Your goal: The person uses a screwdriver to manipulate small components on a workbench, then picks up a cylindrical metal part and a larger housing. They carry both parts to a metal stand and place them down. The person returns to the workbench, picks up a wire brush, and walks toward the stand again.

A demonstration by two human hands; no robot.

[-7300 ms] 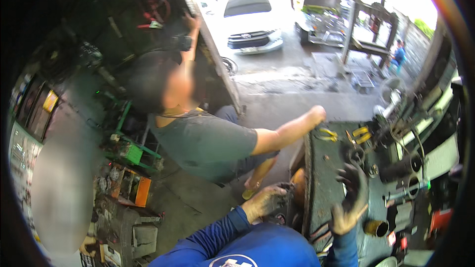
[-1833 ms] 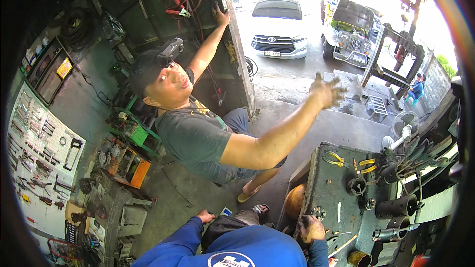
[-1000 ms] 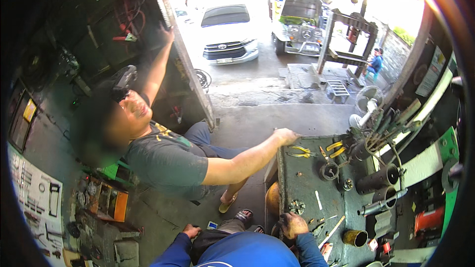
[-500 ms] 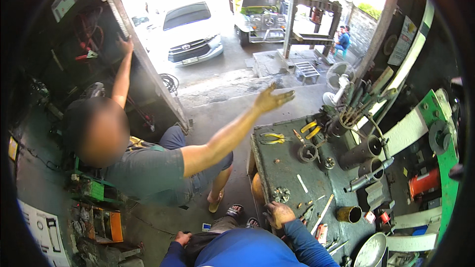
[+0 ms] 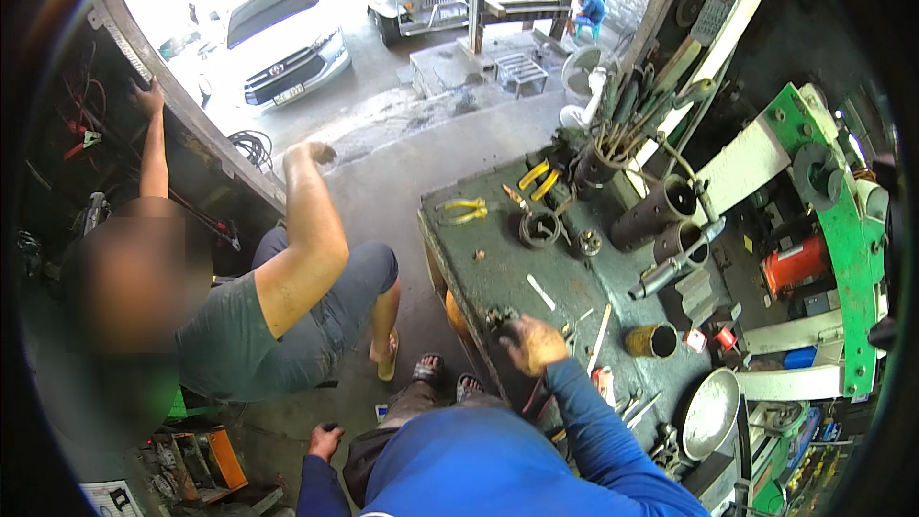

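Over the dark workbench (image 5: 593, 278), my right hand (image 5: 538, 345) reaches down with bent fingers. Its fingertips are at a small round metal part (image 5: 500, 318) near the bench's left edge and partly cover it. My left hand (image 5: 325, 440) hangs low beside my left thigh, fingers curled in, with nothing visible in it. Yellow-handled pliers (image 5: 463, 210) lie at the far left corner of the bench. A round metal ring (image 5: 540, 228) and a smaller round part (image 5: 587, 243) sit beyond my right hand. A white strip (image 5: 541, 292) lies nearer to it.
A co-worker (image 5: 239, 325) sits at the left, one arm raised. A rusty cylinder (image 5: 651, 340), a metal pan (image 5: 710, 414) and upright tubes (image 5: 653, 213) stand along the bench's right. Beyond are a green frame (image 5: 852, 249), a fan (image 5: 589, 77) and a white vehicle (image 5: 287, 43).
My right hand has moved from the bench edge onto the round metal part. The co-worker's outstretched arm has bent and drawn back. The whole view has swung right.
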